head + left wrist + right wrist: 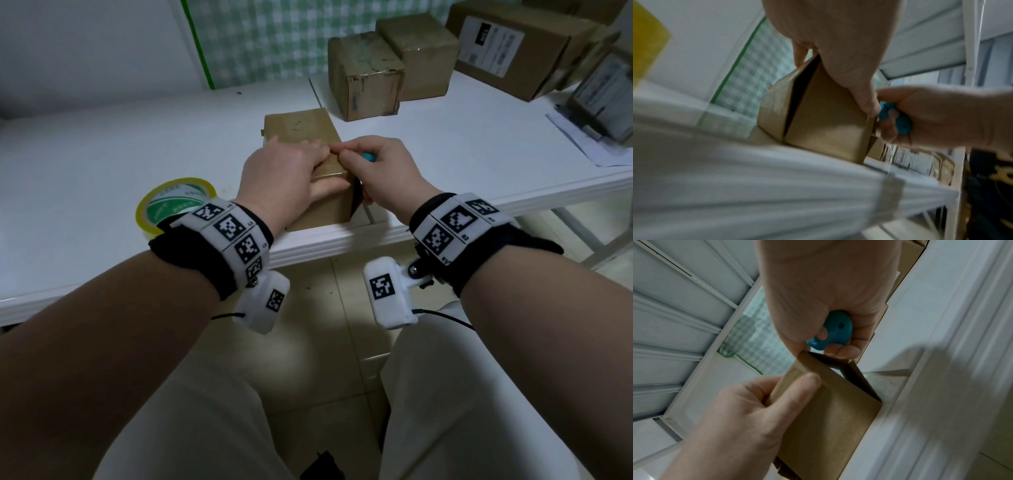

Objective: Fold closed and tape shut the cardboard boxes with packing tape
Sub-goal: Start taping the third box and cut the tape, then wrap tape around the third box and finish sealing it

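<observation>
Left wrist band (219,236): black fabric cuff carrying white blocks printed with black square markers, white camera pod with one marker and thin black cable beneath. Right wrist band (459,226): same pattern, pod on a screwed bracket. Pale beige trousers (479,411); forearms bare.

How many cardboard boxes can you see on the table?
5, maybe more hidden. One box under both hands at the front edge, two small boxes behind it, a big labelled one at the back right, and a blurry one at the far right.
</observation>
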A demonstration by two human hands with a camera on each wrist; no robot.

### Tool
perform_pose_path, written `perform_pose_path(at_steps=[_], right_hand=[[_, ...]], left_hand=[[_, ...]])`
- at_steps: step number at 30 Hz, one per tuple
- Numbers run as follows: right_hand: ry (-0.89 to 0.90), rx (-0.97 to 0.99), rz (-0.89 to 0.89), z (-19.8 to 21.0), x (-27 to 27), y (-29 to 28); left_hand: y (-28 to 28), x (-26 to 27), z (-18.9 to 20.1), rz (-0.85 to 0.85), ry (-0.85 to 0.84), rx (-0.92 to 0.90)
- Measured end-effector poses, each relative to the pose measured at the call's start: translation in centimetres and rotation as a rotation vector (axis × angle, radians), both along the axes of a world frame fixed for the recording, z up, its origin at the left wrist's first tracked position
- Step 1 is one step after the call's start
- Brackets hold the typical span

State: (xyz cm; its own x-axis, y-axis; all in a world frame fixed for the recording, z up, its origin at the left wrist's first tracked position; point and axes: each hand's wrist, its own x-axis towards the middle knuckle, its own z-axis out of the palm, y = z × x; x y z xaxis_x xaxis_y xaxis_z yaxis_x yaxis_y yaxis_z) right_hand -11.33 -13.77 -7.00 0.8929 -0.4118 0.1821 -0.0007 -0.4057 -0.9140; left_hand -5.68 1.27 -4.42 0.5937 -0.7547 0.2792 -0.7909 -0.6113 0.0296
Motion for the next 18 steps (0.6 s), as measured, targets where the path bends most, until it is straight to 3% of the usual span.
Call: perform_pose_path(at_steps=[5,9,13,18], right_hand=[[0.025,-0.003,-0.010,0.3,-0.2,0.2],[0.297,0.064,-0.075,0.8,-1.2,0.4],[0.450,0.225,0.037,2.7,-2.4,1.2],[0.260,0.138,-0.014,4.9,-2.7,1.5]], left_hand=[[0.4,-0.7,-1.3,-0.002,0.040,-0.015],[0.9,-0.6,-0.9,0.001,0.178,-0.075],[1.3,-1.3,0.5,0.094,0.386,-0.205],[2.8,-1.1,1.2,0.081,0.711,-0.590]])
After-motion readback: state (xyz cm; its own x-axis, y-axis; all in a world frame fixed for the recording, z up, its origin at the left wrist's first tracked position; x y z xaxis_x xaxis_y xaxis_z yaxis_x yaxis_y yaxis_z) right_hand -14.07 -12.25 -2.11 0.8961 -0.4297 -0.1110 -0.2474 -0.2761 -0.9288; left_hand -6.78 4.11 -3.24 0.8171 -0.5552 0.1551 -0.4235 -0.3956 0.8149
